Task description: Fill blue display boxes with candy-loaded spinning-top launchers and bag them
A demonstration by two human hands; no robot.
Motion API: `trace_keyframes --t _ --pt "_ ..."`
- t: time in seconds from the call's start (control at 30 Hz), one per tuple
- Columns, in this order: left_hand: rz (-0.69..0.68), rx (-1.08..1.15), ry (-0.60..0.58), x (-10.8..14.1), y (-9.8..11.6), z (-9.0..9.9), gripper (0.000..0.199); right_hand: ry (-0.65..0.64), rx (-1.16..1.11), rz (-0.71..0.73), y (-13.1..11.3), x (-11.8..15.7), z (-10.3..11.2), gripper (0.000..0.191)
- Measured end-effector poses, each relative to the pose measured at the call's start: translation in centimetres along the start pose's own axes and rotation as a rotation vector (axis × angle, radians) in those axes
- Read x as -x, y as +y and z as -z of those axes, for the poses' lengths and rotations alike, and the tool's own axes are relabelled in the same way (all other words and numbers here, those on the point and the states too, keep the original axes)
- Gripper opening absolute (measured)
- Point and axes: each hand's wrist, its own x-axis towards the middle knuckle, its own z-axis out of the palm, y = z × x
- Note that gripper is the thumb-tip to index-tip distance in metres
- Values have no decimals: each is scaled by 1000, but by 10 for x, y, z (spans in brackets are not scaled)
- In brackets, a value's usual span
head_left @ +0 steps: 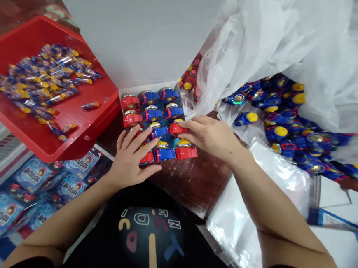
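Toy watches in red and blue stand in rows inside a display box [125, 91] with its large white lid [134, 31] raised. My left hand [130, 157] lies over the box's near left part, fingers spread and touching the watches, partly hiding some red ones. At the right column, the fingers of my right hand [208, 134] close on a red toy watch [177, 128]. Just below it sits another red watch [186, 151], beside a blue watch [164, 152]. Farther back in the box are more blue watches [169, 94].
On the left, a red bin [92, 90] holds many small wrapped tubes [43, 78]. Printed blue boxes [33, 174] sit below it. To the right, blue toy watches [278, 96] spill from white plastic bags [267, 33], near clear plastic sleeves [237, 213]. Brown tabletop [197, 176] shows between.
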Motion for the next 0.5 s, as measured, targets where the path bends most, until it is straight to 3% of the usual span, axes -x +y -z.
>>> trace_keyframes --t 0.13,0.2,0.37,0.5 --pt "207 76 98 3 13 -9 121 106 -315 55 6 20 -7 51" --pt "313 170 141 7 17 -14 134 150 -475 50 9 26 -16 58" --pt "335 416 285 12 11 -32 110 220 -734 -86 18 23 -44 60" --pt "515 843 425 2 -1 -44 85 326 -1059 -348 11 18 -73 86"
